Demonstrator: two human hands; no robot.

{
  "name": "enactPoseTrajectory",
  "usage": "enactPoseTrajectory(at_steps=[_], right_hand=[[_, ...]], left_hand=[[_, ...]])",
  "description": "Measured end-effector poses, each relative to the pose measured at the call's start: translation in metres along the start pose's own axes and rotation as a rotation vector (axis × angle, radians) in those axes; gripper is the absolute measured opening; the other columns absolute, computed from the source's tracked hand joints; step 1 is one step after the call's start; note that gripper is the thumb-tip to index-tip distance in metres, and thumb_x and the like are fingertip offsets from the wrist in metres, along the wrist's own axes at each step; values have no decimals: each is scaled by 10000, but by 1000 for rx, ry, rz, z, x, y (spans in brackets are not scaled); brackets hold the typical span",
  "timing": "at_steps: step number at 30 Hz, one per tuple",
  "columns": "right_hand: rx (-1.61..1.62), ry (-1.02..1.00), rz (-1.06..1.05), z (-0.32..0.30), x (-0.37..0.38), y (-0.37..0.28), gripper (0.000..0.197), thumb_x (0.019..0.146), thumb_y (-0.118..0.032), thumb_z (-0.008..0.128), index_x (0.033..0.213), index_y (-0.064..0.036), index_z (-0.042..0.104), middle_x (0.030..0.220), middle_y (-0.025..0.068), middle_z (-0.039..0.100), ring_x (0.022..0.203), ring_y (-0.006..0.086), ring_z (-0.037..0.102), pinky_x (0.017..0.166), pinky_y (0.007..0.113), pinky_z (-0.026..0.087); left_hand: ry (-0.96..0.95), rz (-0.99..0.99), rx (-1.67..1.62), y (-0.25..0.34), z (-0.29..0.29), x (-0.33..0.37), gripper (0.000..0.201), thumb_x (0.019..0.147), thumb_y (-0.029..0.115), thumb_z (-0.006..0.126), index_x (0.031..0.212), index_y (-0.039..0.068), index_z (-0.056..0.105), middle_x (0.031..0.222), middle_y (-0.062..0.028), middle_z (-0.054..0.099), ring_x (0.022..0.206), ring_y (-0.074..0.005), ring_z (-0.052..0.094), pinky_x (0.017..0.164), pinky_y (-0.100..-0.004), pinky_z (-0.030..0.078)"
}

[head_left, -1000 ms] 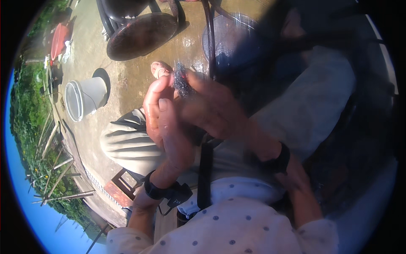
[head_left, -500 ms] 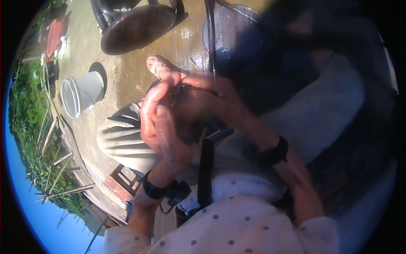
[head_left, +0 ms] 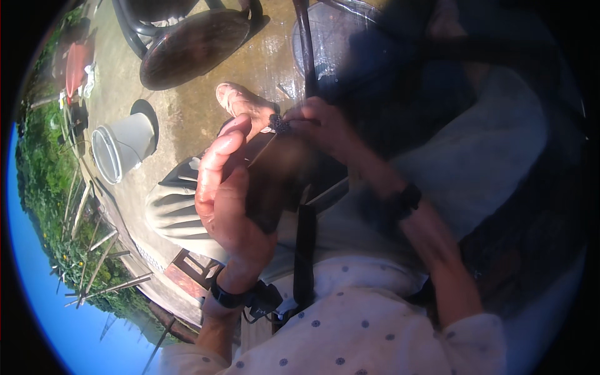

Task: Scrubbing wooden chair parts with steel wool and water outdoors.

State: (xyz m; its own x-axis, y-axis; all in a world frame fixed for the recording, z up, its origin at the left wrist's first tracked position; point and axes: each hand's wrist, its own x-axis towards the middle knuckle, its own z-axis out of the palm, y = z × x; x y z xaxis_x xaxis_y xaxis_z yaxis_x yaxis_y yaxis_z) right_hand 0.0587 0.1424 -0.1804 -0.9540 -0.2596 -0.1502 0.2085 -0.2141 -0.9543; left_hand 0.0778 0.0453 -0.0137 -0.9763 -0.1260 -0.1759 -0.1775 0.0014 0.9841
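Note:
My left hand (head_left: 222,181) is wet, its fingers curled round in a cup with the thumb bent in; what lies inside the palm is in shadow. To its right, my right hand (head_left: 322,122) pinches a small dark, bumpy clump (head_left: 279,124) between thumb and fingertips. A thin pale line (head_left: 262,151) slants from the clump down toward my left thumb. Just beyond my hands is a foot in a strapped sandal (head_left: 237,103). A dark upright bar (head_left: 305,50) rises behind my right hand.
A round basin (head_left: 312,25) stands on wet concrete ahead. A dark round-topped seat (head_left: 194,53) with black legs is at the upper left. A whitish bucket (head_left: 128,144) lies on the left. A wooden stool (head_left: 187,272) sits by my left forearm; poles (head_left: 119,284) and greenery edge the yard.
My hands have drawn apart: the right moved up, away from the left, and the dark clump now shows at its fingertips. My left hand has shifted slightly left and down.

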Motion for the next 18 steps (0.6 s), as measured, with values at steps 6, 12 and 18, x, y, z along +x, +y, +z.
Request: enactPoseTrajectory(at_steps=[6,12,18], right_hand=[[221,-126,-211,-2,-18,-48,138,739,-104,658,864,-45,655,952,79,610,956,202,572,847,300,437],[-65,71,247,-30,4,36,160,740,-60,647,897,-50,674,1009,87,631,935,192,603,801,298,468],[270,-42,-23,3,-17,-51,167,737,-71,651,901,-48,671,965,112,643,901,195,616,792,284,468]], left_hand=[[2,-3,44,1,-2,-10,380,859,170,346,1170,-17,459,1229,-197,493,1219,-299,418,1064,-419,270],[-6,17,2,-3,6,-4,364,853,163,351,1144,-16,477,1221,-200,499,1207,-306,429,1060,-424,277],[73,-192,-43,15,10,-2,438,870,218,398,1226,-35,429,1201,-213,503,1171,-311,457,1025,-405,327]])
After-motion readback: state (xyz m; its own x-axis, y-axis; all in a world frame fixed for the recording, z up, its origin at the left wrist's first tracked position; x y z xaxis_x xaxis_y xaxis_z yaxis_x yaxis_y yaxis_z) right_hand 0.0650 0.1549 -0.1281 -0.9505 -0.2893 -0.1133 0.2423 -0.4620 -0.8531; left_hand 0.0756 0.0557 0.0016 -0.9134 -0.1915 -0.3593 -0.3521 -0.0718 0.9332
